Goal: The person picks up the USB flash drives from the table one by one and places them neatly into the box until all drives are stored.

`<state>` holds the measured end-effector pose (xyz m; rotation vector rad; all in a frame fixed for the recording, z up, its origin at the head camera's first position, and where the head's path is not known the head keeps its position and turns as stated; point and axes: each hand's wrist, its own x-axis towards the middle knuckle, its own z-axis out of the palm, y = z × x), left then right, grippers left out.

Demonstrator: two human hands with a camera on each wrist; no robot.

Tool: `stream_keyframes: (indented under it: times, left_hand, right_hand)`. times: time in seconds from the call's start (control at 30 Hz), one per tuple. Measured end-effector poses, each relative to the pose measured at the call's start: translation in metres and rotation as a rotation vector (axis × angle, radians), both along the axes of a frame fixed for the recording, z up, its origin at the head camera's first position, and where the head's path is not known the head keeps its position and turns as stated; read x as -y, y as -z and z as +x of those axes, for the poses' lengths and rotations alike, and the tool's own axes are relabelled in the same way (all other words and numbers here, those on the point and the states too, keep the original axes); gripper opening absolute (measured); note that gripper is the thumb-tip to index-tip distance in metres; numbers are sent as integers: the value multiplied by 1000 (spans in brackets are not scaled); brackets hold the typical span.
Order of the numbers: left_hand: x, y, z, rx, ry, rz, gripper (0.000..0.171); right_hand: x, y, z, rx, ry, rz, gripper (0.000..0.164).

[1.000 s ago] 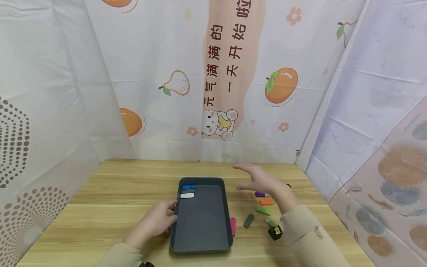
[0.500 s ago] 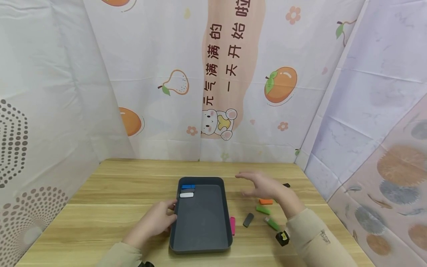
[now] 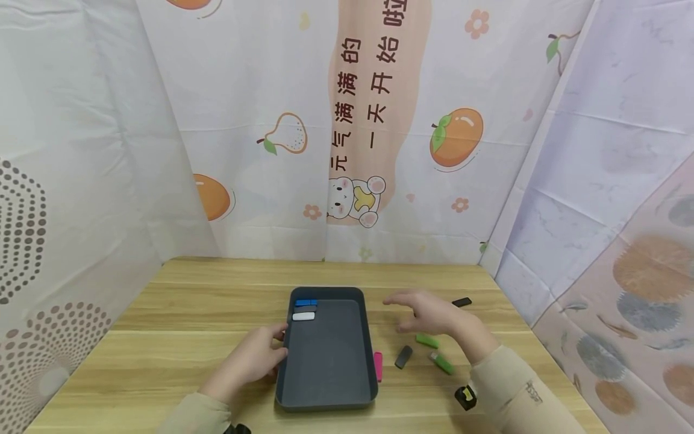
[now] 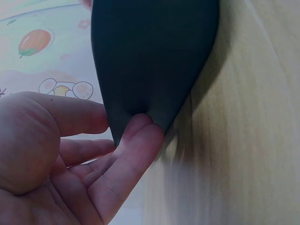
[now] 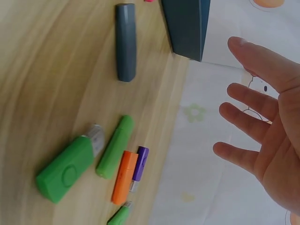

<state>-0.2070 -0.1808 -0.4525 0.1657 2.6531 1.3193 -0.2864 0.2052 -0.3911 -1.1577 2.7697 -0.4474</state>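
My left hand (image 3: 259, 355) holds the dark grey tray (image 3: 328, 404) at its left wall, with fingertips (image 4: 140, 131) against the outside. Inside the tray's far left corner lie a blue USB stick (image 3: 306, 303), a grey USB stick (image 3: 305, 309) and a white USB stick (image 3: 303, 316), stacked in a row. Over the table right of the tray, my right hand (image 3: 429, 312) hovers with spread fingers and nothing held. Below it, in the right wrist view, are an orange USB stick (image 5: 124, 177) and a purple USB stick (image 5: 140, 164), both covered by that hand in the head view.
Right of the tray lie a pink stick (image 3: 378, 366), a dark grey stick (image 3: 403, 357), a light green stick (image 3: 427, 341) and a green USB stick (image 3: 442, 363) with its plug showing. A black stick (image 3: 462, 302) lies farther back. Printed curtains (image 3: 244, 241) hang behind the table.
My right hand has come down and slightly right, nearer me, and now covers the orange and purple sticks; the black one has come into full view. My left hand stays on the tray.
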Motion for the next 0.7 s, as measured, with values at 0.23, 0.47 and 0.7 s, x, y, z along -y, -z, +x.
stream_keyframes:
  times: [0.23, 0.47, 0.7]
  left_hand:
    - [0, -1, 0, 1, 6, 4, 55]
    - [0, 0, 0, -6, -2, -2, 55]
    - [-1, 0, 0, -1, -1, 4, 55]
  right_hand:
    - [0, 9, 4, 25, -29, 30, 49]
    - [-2, 20, 8, 12, -81, 18, 49]
    - [-1, 26, 14, 9, -120, 23, 48]
